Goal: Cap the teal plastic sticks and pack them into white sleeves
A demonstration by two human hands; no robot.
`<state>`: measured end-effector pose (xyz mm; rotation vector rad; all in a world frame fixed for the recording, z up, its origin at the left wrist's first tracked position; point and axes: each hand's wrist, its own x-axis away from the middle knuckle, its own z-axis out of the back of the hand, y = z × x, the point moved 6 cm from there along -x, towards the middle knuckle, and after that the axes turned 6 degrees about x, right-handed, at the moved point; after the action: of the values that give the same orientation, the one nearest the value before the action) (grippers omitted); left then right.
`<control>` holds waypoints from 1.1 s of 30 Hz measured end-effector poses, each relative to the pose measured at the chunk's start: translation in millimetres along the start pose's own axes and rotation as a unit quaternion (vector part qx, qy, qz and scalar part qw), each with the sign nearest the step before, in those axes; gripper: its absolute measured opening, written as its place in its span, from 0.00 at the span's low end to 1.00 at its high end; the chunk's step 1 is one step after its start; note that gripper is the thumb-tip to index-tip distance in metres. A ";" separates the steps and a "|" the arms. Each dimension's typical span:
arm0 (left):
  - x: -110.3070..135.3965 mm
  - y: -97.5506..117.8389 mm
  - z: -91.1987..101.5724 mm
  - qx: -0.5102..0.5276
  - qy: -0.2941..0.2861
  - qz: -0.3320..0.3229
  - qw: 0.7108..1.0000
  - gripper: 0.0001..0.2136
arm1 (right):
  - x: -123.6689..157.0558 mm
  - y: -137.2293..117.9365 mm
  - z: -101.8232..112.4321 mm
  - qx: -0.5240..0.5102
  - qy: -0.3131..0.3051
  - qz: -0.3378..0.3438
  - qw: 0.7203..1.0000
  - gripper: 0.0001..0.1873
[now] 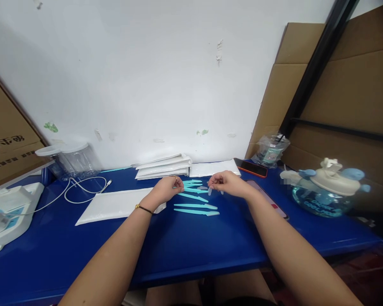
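Note:
Several turquoise eyebrow razors (196, 211) lie side by side on the blue table, their blade ends toward the right. My left hand (170, 188) is closed in a pinch at the left ends of the upper razors, seemingly on the handle of one. Across from it, my right hand (226, 183) is closed with its fingertips around a small clear blade cap (210, 191). A second translucent piece (221, 192) shows just under its fingers. Under my left wrist lies a flat white padded envelope (111, 206).
Stacked white envelopes (162, 167) stand against the wall, with another envelope (213, 168) beside them. Two phones, one orange-edged (253, 168), lie right. A blue-tinted jug (325, 195) and plastic cup (271, 151) are farther right. A power strip (15, 216), white cable (67, 199) and clear containers (76, 161) are left.

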<state>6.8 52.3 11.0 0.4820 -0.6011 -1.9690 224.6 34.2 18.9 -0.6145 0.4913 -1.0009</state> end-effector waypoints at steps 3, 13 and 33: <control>0.1 -2.2 3.4 -0.001 0.009 0.013 1.000 0.10 | 2.9 -1.6 6.1 -0.023 0.006 -0.005 1.000 0.13; 0.0 -3.1 8.3 0.047 0.005 0.002 0.999 0.12 | 3.7 0.9 13.0 -0.043 0.051 -0.016 0.998 0.13; 1.3 1.7 6.3 0.107 -0.013 0.014 0.994 0.15 | 0.3 -1.5 4.8 -0.098 0.039 -0.002 0.994 0.16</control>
<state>3.9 51.8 17.0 0.5776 -0.8366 -1.8954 226.9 34.5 23.3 -0.7527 0.6632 -0.9908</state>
